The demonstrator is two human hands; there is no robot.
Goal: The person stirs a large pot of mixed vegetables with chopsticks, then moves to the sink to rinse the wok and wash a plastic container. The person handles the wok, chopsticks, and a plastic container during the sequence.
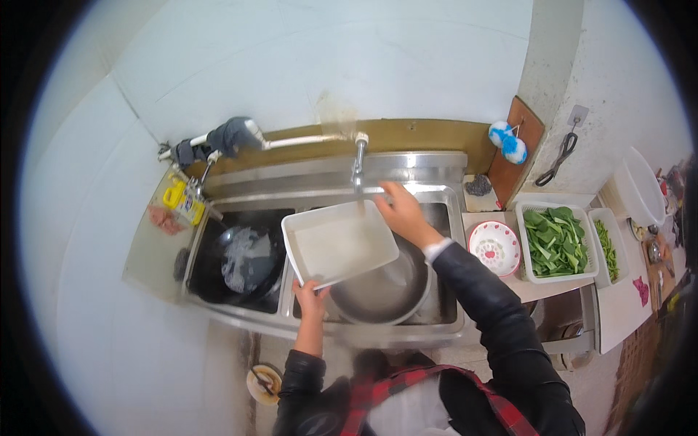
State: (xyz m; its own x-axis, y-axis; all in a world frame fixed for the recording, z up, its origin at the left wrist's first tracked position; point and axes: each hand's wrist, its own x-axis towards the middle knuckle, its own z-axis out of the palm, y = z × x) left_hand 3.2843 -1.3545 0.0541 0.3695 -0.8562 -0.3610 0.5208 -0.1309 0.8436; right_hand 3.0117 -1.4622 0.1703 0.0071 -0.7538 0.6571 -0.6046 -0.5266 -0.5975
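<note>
My left hand [311,297] grips the near rim of a white rectangular plastic tray [341,242], which is tilted over the right sink basin. My right hand [401,210] is raised at the tray's far right corner, close to the faucet [359,163], thumb and fingers apart; whether it touches the tray or the faucet is unclear. A thin stream seems to fall from the spout into the tray. Beneath the tray, a large round metal pan [381,294] rests in the basin, partly hidden. Sudsy water [248,261] shows in a dark round vessel in the left basin.
Left of the sink stands a yellow detergent bottle [184,201] beside a pink cloth [165,219]. Right of it are a patterned bowl [494,248], a white basket of leafy greens [594,267], and a narrow container of green pieces [621,275]. Scissors [557,161] hang on the wall.
</note>
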